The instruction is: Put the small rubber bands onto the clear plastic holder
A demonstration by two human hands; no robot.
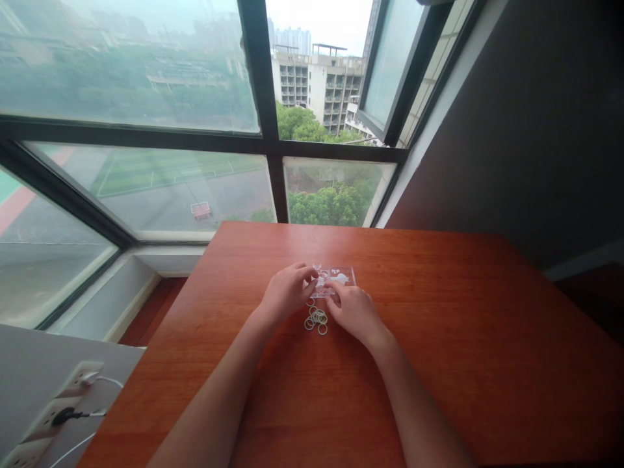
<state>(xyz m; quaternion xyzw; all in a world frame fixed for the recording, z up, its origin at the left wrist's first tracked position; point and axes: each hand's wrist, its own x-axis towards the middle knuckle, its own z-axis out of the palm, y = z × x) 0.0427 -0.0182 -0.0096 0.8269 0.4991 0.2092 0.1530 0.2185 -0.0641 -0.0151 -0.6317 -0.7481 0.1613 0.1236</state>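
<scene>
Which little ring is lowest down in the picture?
The one ring sticking out at the bottom, slightly to the right; the other rings all sit higher up.

Reddish-brown table (pixel 463 338) before daylit, dark-framed windows (pixel 271 145); shadowed grey wall (pixel 526 130) at right.

loose cluster of pale rings (pixel 318 318) near a clear case (pixel 337 277)
</scene>
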